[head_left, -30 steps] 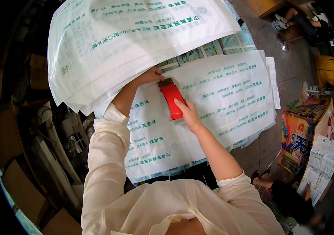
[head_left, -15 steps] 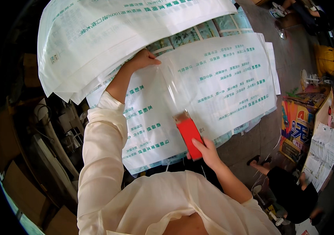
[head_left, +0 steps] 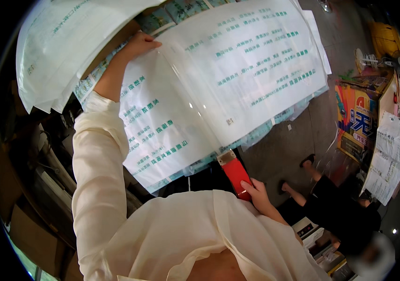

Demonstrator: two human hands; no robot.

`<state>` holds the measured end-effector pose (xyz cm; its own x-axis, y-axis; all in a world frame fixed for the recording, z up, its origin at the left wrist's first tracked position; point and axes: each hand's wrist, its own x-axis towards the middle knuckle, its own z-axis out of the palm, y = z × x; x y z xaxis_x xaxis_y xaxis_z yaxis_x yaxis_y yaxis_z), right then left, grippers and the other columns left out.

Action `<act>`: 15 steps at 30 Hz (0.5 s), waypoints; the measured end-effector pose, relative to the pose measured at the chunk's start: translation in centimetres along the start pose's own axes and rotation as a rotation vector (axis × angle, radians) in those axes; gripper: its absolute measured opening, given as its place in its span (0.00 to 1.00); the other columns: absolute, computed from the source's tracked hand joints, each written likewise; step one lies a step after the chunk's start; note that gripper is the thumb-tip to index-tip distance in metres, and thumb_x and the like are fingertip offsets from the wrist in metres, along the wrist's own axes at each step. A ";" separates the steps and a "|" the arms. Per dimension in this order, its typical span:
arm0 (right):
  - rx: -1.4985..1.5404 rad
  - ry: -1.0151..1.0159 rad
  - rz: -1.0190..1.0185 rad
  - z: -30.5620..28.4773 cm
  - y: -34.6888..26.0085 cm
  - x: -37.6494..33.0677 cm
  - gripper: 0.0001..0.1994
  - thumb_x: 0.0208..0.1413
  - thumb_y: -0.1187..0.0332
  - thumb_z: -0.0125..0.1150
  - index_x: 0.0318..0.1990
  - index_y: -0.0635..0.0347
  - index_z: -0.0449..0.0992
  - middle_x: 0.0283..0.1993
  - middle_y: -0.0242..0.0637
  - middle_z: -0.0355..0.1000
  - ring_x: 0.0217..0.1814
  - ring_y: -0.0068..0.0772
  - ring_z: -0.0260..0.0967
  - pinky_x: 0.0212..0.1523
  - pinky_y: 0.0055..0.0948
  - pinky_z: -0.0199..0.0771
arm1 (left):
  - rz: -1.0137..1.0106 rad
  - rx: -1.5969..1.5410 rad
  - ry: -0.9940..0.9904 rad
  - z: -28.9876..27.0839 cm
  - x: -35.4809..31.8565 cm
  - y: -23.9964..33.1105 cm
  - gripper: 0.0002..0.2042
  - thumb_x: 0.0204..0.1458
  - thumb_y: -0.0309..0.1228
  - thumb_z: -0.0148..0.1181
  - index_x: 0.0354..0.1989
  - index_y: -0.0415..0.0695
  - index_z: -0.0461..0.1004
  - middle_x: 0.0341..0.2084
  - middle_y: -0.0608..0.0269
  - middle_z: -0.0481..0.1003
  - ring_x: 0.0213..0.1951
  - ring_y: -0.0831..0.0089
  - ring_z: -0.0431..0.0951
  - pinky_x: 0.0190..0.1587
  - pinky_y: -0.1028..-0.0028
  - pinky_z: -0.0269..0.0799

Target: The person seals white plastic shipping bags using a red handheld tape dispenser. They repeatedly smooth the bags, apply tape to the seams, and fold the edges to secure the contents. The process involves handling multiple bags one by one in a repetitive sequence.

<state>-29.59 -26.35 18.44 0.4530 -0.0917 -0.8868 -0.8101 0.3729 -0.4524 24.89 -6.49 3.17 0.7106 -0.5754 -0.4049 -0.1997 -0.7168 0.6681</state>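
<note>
Looks, by judgement, well past halfway with this run of taping. Counting the clock from the middle of the view: at ten o'clock, a white upper sheet (head_left: 78, 51), lying loose with no tape visible on it, so perhaps yet to be dealt with. From eleven o'clock down towards five, a strip of clear tape (head_left: 191, 106), laid along the white printed sheet (head_left: 242, 93) as far as the near edge; apparently the done part. Stuck flat all the way or not: cannot tell. Around twelve o'clock, beyond the sheet's far edge, a turquoise-patterned layer (head_left: 155, 19), left uncovered. Between four and five o'clock, right at the near edge, a red tape dispenser (head_left: 237, 177), with metal head towards the strip. Seemingly not yet cut free; left to do, as a guess, cutting off and smoothing down.

As for the hands: at eleven o'clock, a left hand (head_left: 139, 46), partly closed, with fingers bent and fingertips down by the tape's far end; pinching or merely pressing, cannot tell. Between four and five, a right hand (head_left: 258, 193), closed around the dispenser's rear, with thumb across the upper face. Farther right, well apart: at four o'clock, a person in dark clothing (head_left: 329, 201); at three, a colourful carton (head_left: 350, 122).
</note>
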 end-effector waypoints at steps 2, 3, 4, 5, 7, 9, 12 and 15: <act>0.034 0.019 -0.001 0.3 -0.1 -0.4 0.16 0.60 0.61 0.59 0.42 0.70 0.74 0.34 0.31 0.73 0.36 0.17 0.66 0.37 0.20 0.66 | 0.019 -0.024 0.042 0.3 0.0 -0.6 0.17 0.45 0.40 0.69 0.31 0.35 0.81 0.21 0.62 0.77 0.25 0.76 0.74 0.33 0.73 0.71; 0.051 0.025 -0.005 0.6 -0.3 -0.3 0.16 0.60 0.61 0.58 0.41 0.70 0.74 0.34 0.31 0.73 0.35 0.17 0.66 0.36 0.20 0.66 | 0.033 -0.056 0.032 0.0 -0.2 -0.1 0.17 0.45 0.40 0.69 0.31 0.35 0.81 0.22 0.62 0.77 0.25 0.76 0.74 0.33 0.73 0.70; 0.046 0.024 -0.021 0.6 -0.1 -0.2 0.16 0.60 0.61 0.58 0.41 0.70 0.74 0.33 0.31 0.73 0.35 0.17 0.66 0.36 0.20 0.66 | 0.045 -0.088 0.025 -0.2 -0.4 0.4 0.16 0.46 0.40 0.69 0.30 0.35 0.81 0.22 0.61 0.77 0.26 0.76 0.74 0.33 0.73 0.70; 0.040 0.020 -0.037 0.5 0.2 0.0 0.16 0.61 0.61 0.58 0.41 0.70 0.74 0.33 0.31 0.72 0.34 0.17 0.66 0.36 0.20 0.66 | 0.048 0.041 0.007 -0.4 -0.7 0.8 0.16 0.47 0.38 0.66 0.36 0.36 0.80 0.28 0.57 0.78 0.31 0.71 0.77 0.35 0.69 0.72; 0.046 0.013 -0.071 0.3 0.8 0.6 0.15 0.61 0.62 0.58 0.42 0.69 0.74 0.32 0.31 0.72 0.33 0.18 0.67 0.34 0.20 0.67 | 0.054 0.263 0.275 0.9 -2.7 3.1 0.18 0.48 0.35 0.66 0.45 0.36 0.77 0.37 0.52 0.76 0.40 0.63 0.76 0.42 0.66 0.71; 0.076 -0.008 -0.109 0.0 1.5 1.2 0.15 0.61 0.62 0.57 0.42 0.69 0.74 0.32 0.32 0.73 0.31 0.19 0.69 0.33 0.21 0.68 | 0.190 0.405 0.579 2.8 -5.7 5.9 0.22 0.48 0.32 0.65 0.52 0.38 0.72 0.45 0.48 0.73 0.47 0.56 0.73 0.48 0.63 0.69; 0.125 -0.070 -0.089 0.3 0.1 1.1 0.14 0.62 0.63 0.57 0.42 0.69 0.73 0.30 0.35 0.73 0.28 0.23 0.72 0.30 0.23 0.71 | 0.482 0.431 0.886 6.5 -11.8 7.0 0.30 0.47 0.27 0.65 0.60 0.41 0.62 0.57 0.45 0.65 0.56 0.46 0.64 0.59 0.58 0.60; 0.129 -0.077 -0.075 0.3 -0.1 1.5 0.14 0.62 0.63 0.56 0.41 0.69 0.72 0.29 0.37 0.74 0.26 0.27 0.74 0.27 0.25 0.72 | 0.387 0.357 0.618 13.7 -21.7 7.2 0.30 0.47 0.30 0.65 0.61 0.46 0.64 0.61 0.48 0.62 0.61 0.48 0.61 0.65 0.52 0.52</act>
<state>-28.68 -26.23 17.20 0.5413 -0.0545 -0.8390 -0.7207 0.4839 -0.4964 -1.24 -4.59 8.19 0.7701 -0.5620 0.3018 -0.6371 -0.6537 0.4084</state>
